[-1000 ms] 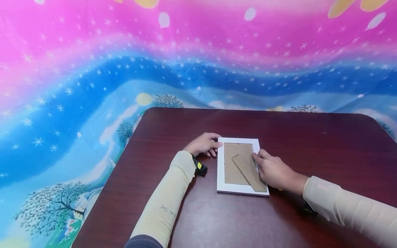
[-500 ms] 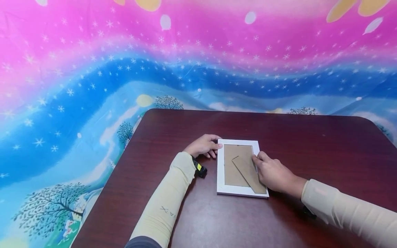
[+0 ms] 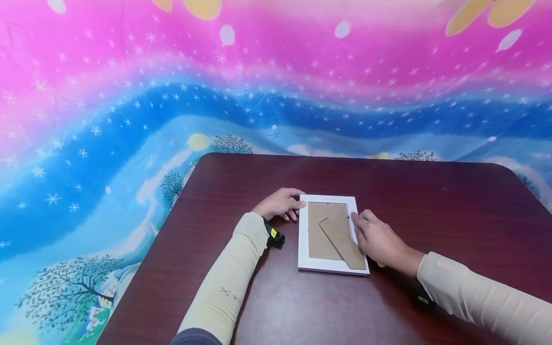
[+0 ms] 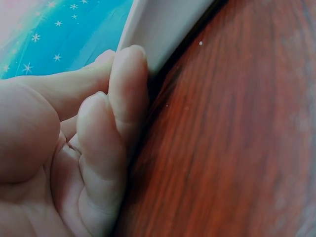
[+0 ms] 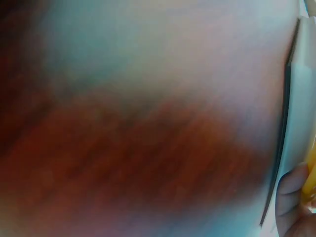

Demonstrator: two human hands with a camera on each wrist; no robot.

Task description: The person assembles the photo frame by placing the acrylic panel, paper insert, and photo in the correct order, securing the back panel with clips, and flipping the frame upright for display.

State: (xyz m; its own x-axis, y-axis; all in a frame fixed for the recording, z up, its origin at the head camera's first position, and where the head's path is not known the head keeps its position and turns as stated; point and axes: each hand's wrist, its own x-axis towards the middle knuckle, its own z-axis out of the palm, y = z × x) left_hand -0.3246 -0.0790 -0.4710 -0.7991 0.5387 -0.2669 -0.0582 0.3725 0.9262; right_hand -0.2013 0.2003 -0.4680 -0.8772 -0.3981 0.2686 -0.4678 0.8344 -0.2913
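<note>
A white picture frame (image 3: 303,239) lies face down on the table, its brown backing board (image 3: 321,242) and slanted stand leg (image 3: 345,244) facing up. My left hand (image 3: 280,203) pinches the frame's upper left edge, thumb on top; in the left wrist view its curled fingers (image 4: 129,74) meet the frame's pale side (image 4: 160,29). At the right edge, my right hand (image 3: 384,239) holds a small yellow thing (image 5: 310,180), mostly hidden by the fingers, with its fingertips at the inner border of the backing. I cannot tell what kind of thing it is.
Dark reddish-brown wood makes up the table (image 3: 431,201), which has rounded far corners. Behind it hangs a pink and blue printed backdrop (image 3: 276,72) with snowflakes and trees. A black camera (image 3: 276,237) sits on the left wrist.
The head view has shifted slightly. Both hands keep their places on the frame, and a bit of yellow shows again beneath the right hand after being hidden half a second ago.
</note>
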